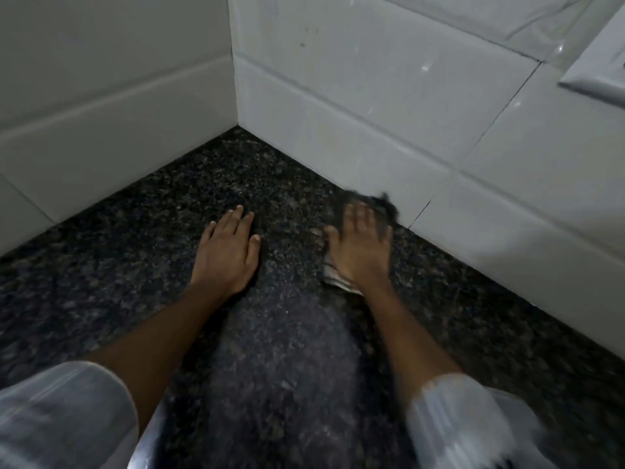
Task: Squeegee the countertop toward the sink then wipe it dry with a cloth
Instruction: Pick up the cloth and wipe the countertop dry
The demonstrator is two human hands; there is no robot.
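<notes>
The dark speckled granite countertop [142, 272] fills the lower view and runs into a tiled corner. My left hand [226, 252] lies flat on it, palm down, fingers slightly apart, holding nothing. My right hand [362, 248] is blurred and presses a cloth [334, 277] against the stone close to the right wall. The cloth shows pale striped folds under my wrist and a darker edge past my fingertips. No squeegee and no sink are in view.
White tiled walls [389, 106] meet in a corner [236, 125] just beyond my hands. A white frame or ledge [595, 76] juts out at the upper right. My pale sleeves [61, 418] fill the bottom corners.
</notes>
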